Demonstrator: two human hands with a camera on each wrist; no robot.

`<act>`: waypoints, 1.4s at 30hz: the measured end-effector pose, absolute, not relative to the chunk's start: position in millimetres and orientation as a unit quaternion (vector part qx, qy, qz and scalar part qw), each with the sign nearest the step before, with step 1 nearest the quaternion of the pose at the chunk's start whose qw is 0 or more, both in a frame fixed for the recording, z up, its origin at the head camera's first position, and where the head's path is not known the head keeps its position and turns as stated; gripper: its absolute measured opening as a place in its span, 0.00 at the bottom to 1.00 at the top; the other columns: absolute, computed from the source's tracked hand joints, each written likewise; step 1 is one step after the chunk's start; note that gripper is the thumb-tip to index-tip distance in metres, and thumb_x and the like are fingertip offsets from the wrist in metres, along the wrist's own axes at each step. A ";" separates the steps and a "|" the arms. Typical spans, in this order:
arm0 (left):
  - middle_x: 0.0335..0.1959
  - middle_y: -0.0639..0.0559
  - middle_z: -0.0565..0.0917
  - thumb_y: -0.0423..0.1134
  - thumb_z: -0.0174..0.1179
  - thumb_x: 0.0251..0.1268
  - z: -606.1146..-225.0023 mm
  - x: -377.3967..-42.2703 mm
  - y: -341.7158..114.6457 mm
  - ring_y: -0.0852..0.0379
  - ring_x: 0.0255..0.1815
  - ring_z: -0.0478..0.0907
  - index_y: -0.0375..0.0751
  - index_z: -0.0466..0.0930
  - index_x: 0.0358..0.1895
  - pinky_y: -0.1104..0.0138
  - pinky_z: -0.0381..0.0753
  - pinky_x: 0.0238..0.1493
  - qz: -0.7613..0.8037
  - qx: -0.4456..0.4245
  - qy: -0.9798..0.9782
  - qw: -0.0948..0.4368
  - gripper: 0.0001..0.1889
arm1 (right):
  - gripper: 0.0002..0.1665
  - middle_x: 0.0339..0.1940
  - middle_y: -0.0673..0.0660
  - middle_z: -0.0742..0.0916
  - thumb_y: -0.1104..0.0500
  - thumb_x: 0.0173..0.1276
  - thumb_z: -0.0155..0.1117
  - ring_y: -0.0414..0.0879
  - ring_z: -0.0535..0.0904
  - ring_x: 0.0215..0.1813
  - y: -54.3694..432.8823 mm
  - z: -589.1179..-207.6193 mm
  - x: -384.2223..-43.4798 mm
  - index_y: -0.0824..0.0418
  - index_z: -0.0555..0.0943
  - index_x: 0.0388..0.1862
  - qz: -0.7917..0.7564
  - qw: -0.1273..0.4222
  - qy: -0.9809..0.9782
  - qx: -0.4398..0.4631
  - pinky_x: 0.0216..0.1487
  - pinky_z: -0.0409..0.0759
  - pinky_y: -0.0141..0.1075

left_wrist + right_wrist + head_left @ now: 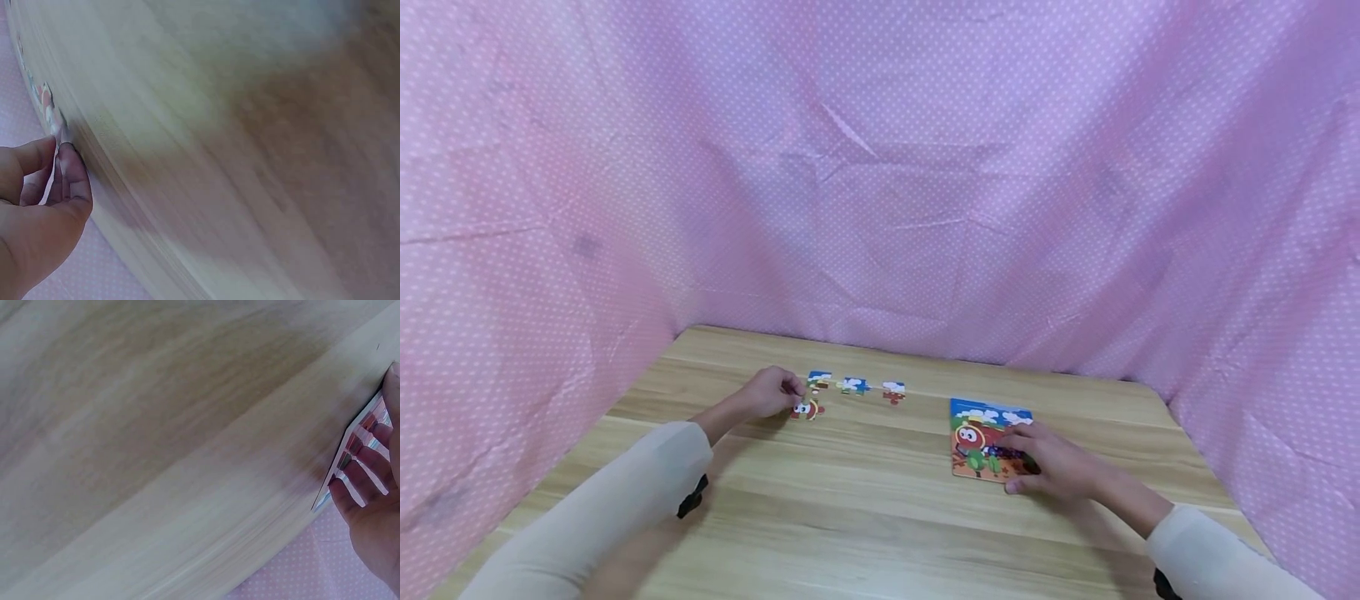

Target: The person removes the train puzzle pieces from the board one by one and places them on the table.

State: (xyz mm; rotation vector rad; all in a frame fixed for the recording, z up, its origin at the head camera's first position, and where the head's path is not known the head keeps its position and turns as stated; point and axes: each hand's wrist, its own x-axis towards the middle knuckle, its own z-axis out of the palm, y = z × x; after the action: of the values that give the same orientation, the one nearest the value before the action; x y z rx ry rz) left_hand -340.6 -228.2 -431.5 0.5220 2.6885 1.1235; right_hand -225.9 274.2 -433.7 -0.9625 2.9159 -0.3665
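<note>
My left hand (772, 392) is at the left of the table, with its thumb and index fingertip pinching the edge of a puzzle piece (807, 409) that shows a red face with white eyes. In the left wrist view those fingertips (51, 145) meet at the piece's edge. Just behind it lies a piece with blue sky (819, 379). My right hand (1060, 462) rests over the right part of a square picture puzzle (973, 462), partly hiding it. Its fingers (361, 478) are spread loosely on the picture, and the thumb lies by the near edge.
Two more loose pieces, one with blue and white cloud (854, 386) and one with white and red (893, 392), lie right of the left hand. They sit on a wood-grain table (820, 517). Pink dotted cloth (880, 208) hangs behind and at both sides.
</note>
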 end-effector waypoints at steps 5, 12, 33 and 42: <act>0.35 0.46 0.84 0.24 0.62 0.66 -428.8 -344.1 -227.4 0.55 0.37 0.76 0.31 0.84 0.39 0.65 0.76 0.39 0.375 0.180 0.904 0.099 0.03 | 0.44 0.68 0.64 0.77 0.29 0.67 0.63 0.62 0.72 0.69 273.7 -433.7 -225.8 0.56 0.76 0.71 -0.117 0.034 0.946 -0.301 0.64 0.74 0.61; 0.37 0.48 0.84 0.29 0.63 0.70 -424.8 -349.7 -213.1 0.55 0.37 0.77 0.35 0.84 0.41 0.66 0.78 0.37 0.395 0.167 0.895 0.120 0.02 | 0.44 0.70 0.63 0.77 0.29 0.67 0.64 0.69 0.68 0.72 272.9 -432.5 -224.2 0.56 0.76 0.72 -0.122 0.031 0.945 -0.301 0.65 0.70 0.66; 0.35 0.52 0.85 0.28 0.67 0.65 -421.4 -338.0 -61.5 0.59 0.38 0.79 0.36 0.85 0.42 0.68 0.80 0.44 0.406 0.299 0.850 0.155 0.05 | 0.41 0.68 0.66 0.78 0.33 0.66 0.69 0.69 0.70 0.70 274.1 -425.5 -222.2 0.61 0.80 0.66 -0.150 0.037 0.948 -0.277 0.65 0.70 0.67; 0.35 0.53 0.84 0.29 0.67 0.67 -422.2 -326.5 2.0 0.61 0.35 0.78 0.37 0.85 0.40 0.71 0.79 0.39 0.407 0.313 0.841 0.169 0.03 | 0.38 0.66 0.65 0.80 0.36 0.65 0.71 0.69 0.72 0.67 277.1 -426.2 -223.3 0.60 0.82 0.64 -0.155 0.028 0.946 -0.284 0.63 0.71 0.67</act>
State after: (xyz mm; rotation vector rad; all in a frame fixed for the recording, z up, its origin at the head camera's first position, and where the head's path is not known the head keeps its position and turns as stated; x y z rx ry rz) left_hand -326.5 2.0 -422.2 0.8904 2.3912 1.1575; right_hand -223.3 277.1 -426.2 -0.8772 2.9185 -0.4794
